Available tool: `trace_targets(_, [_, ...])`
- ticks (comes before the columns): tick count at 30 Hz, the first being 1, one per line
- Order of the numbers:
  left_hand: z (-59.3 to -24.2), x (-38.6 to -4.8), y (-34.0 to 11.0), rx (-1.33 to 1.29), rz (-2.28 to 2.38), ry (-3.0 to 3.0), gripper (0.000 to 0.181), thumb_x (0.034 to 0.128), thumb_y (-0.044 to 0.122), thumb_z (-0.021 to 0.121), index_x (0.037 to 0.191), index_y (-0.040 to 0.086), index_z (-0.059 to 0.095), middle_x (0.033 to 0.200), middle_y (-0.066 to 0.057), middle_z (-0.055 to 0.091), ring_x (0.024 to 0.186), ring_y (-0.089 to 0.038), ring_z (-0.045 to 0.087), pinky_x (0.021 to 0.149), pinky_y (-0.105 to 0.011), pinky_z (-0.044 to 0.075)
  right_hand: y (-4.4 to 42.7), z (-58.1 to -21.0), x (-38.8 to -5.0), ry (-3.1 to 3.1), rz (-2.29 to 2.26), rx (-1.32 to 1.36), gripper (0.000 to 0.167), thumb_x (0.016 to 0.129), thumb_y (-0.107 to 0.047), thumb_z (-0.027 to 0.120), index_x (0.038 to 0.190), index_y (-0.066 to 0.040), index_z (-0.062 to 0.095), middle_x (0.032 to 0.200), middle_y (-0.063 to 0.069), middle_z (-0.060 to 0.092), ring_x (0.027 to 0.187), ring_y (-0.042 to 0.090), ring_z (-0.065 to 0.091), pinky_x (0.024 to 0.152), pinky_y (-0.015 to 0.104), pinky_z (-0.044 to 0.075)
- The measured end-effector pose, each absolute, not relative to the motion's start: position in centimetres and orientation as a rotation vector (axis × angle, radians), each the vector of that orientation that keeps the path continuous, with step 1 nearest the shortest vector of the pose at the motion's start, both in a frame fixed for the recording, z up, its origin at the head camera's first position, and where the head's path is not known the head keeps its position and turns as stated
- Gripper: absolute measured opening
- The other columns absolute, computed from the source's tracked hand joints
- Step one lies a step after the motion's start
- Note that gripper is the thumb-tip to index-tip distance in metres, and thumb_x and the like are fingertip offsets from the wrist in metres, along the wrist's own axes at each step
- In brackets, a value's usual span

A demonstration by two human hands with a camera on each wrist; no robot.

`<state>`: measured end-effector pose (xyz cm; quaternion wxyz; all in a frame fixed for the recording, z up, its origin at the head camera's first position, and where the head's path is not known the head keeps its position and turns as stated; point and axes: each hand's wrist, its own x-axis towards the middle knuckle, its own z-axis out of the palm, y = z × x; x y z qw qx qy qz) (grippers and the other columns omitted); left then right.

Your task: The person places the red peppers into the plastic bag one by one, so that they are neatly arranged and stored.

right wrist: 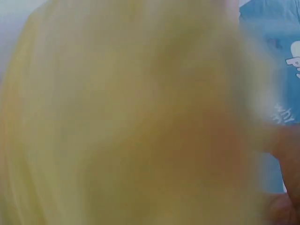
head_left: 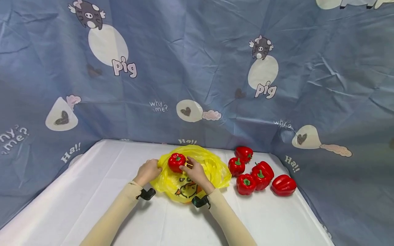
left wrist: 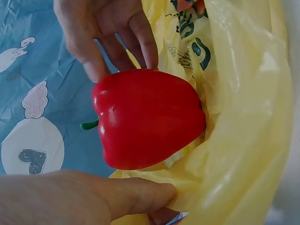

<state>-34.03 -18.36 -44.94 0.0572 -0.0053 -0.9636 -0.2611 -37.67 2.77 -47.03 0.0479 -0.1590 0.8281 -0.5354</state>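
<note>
A red bell pepper (head_left: 176, 162) with a green stem sits at the opening of a yellow plastic bag (head_left: 191, 153), stem upward. My left hand (head_left: 148, 171) pinches the bag's left edge; the left wrist view shows its thumb (left wrist: 145, 193) pressed on the film. On the pepper's right side is my right hand (head_left: 195, 172), fingers spread and bent a little. Its fingertips meet the near side of the pepper (left wrist: 150, 119) without wrapping round it. Blurred yellow film (right wrist: 117, 103) fills most of the right wrist view, with part of a hand at the right edge.
Several more red bell peppers (head_left: 246, 184) lie in a loose group right of the bag on the white tabletop (head_left: 129, 218). Another pepper (head_left: 284, 185) is farthest right. Behind the table hangs a blue printed cloth (head_left: 215, 75).
</note>
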Motion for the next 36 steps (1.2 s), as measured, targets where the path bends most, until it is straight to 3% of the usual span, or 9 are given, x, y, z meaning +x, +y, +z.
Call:
trace_targets(16, [-45.2,-33.9,-18.5,-0.006,-0.799,-2.941,0.012,0.0865,0.013,0.060,0.086,0.002,0.064,0.065,-0.006,0.052,0.055,-0.017,0.047,0.050,-0.028,0.035,3.7,-44.5,-36.3,2.513,-1.585,-0.560,0.082,0.084,-0.038,0.073,0.149,-0.010,0.031,0.147,0.019,0.041,0.133,0.040,0.043,0.102,0.048,0.043])
trace_targets(24, [-45.3,-34.0,-18.8,-0.005,-0.796,-2.956,0.025,0.0867,0.030,0.067,0.084,0.006,0.061,0.060,-0.002,0.040,0.052,-0.014,0.041,0.047,-0.026,0.030,4.7,-43.9,-35.5,2.440,-1.575,-0.640,0.080,0.083,-0.033,0.074,0.148,-0.010,0.034,0.145,0.023,0.042,0.130,0.042,0.045,0.101,0.050,0.044])
trace_targets(29, [-45.3,-34.0,-18.6,0.012,-0.785,-2.970,0.039,0.0867,0.036,0.068,0.100,-0.001,0.066,0.062,-0.002,0.041,0.051,-0.015,0.040,0.046,-0.026,0.030,4.7,-44.4,-35.4,2.427,-1.519,-0.663,0.076,0.083,-0.030,0.075,0.147,-0.011,0.036,0.145,0.022,0.042,0.128,0.042,0.048,0.098,0.049,0.046])
trace_targets(32, [-45.2,-34.1,-18.5,-0.012,-0.785,-2.971,0.040,0.0881,0.031,0.066,0.106,-0.004,0.065,0.063,-0.004,0.044,0.052,-0.016,0.042,0.047,-0.027,0.032,4.7,-44.9,-35.5,2.438,-1.468,-0.689,0.072,0.084,-0.029,0.074,0.145,-0.012,0.039,0.145,0.019,0.043,0.128,0.039,0.048,0.099,0.049,0.046])
trace_targets(36, [-45.1,-34.2,-18.2,-0.027,-0.776,-2.966,0.030,0.0882,0.024,0.065,0.101,-0.003,0.066,0.066,-0.005,0.048,0.057,-0.017,0.044,0.050,-0.028,0.033,5.1,-45.4,-35.6,2.461,-1.421,-0.714,0.070,0.085,-0.029,0.073,0.145,-0.014,0.040,0.145,0.018,0.043,0.129,0.039,0.048,0.099,0.049,0.046])
